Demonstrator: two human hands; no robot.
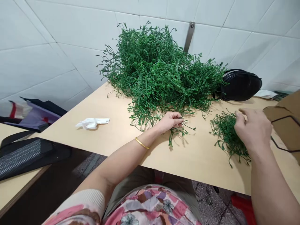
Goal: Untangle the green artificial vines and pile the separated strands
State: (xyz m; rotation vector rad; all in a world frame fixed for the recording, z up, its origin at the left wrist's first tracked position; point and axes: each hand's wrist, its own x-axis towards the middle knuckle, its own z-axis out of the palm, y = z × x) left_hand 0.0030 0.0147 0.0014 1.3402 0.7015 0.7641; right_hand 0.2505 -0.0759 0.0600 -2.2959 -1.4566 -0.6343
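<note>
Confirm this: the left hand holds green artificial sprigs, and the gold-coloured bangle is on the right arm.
Not right: the head view shows the gold-coloured bangle on the left arm. The left hand does hold green artificial sprigs.

You have no text, label, brand, number or sign that can be read anywhere in this view.
</note>
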